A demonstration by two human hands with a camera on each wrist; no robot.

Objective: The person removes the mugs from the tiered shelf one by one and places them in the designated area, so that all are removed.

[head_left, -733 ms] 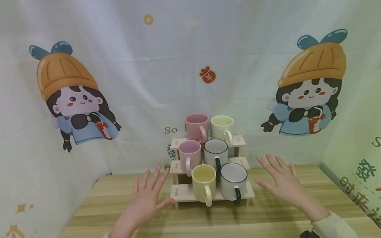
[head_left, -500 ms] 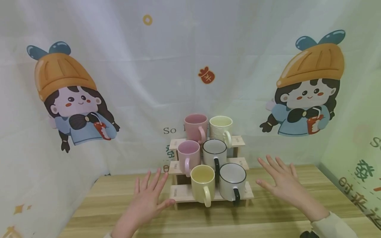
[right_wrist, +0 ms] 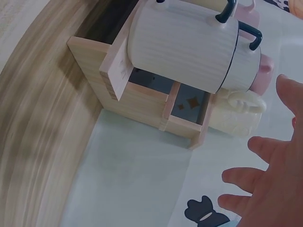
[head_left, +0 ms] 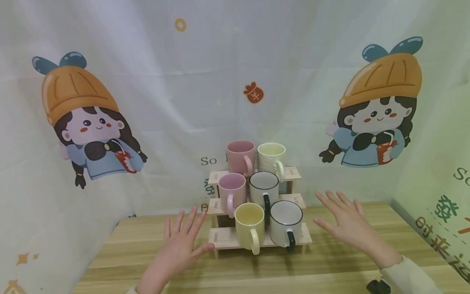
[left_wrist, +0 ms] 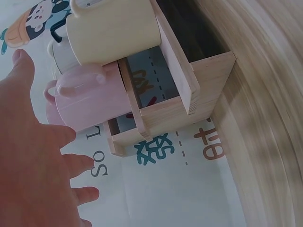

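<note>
A three-step wooden rack (head_left: 224, 236) carries several mugs, two to a step. On the bottom step stand a yellow mug (head_left: 249, 228) and a white mug with a black rim and handle (head_left: 285, 222). The middle step has a lilac mug (head_left: 231, 192) and another black-rimmed white mug (head_left: 262, 192); the top one has a pink mug (head_left: 239, 157) and a cream mug (head_left: 269, 157). My left hand (head_left: 178, 245), fingers spread, is left of the rack, holding nothing. To the right, my right hand (head_left: 346, 224) is spread too and apart from the mugs.
The rack stands on a wood-grain table (head_left: 227, 277). Behind it hangs a white printed cloth (head_left: 205, 102) with cartoon figures, which also runs along both sides. A small black object (head_left: 378, 286) shows beside the right sleeve.
The head view has shifted slightly, so the scene sits a little further left. Both hands stay spread beside the rack, and the mugs keep their places.
</note>
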